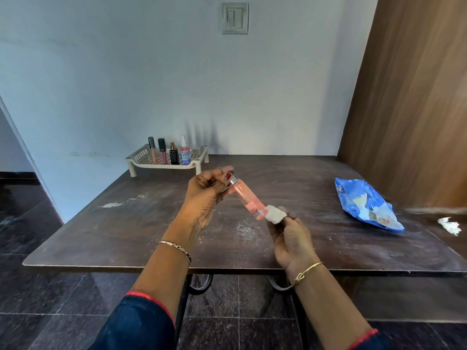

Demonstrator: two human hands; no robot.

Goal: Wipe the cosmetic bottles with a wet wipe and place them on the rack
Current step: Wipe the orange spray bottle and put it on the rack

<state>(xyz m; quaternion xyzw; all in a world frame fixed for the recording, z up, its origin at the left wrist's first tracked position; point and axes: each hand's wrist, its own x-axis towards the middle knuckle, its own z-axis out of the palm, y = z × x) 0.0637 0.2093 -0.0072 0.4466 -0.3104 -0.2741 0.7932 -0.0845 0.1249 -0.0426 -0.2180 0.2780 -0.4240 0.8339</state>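
My left hand [204, 195] grips the cap end of a clear pink bottle [246, 198], held tilted above the dark table [151, 223]. My right hand [290, 238] pinches a crumpled white wet wipe [276, 215] against the bottle's lower end. A beige perforated rack [144, 160] stands at the table's far left by the wall. On it stand several cosmetics: two lip gloss tubes [152, 150], a dark perfume bottle [173, 154] and a pink spray bottle [185, 151].
A blue wet-wipe packet [364, 202] lies at the right of the table, with a used crumpled wipe [451, 224] beyond it near the right edge. A wooden panel [409, 97] rises at the right. White smudges mark the tabletop.
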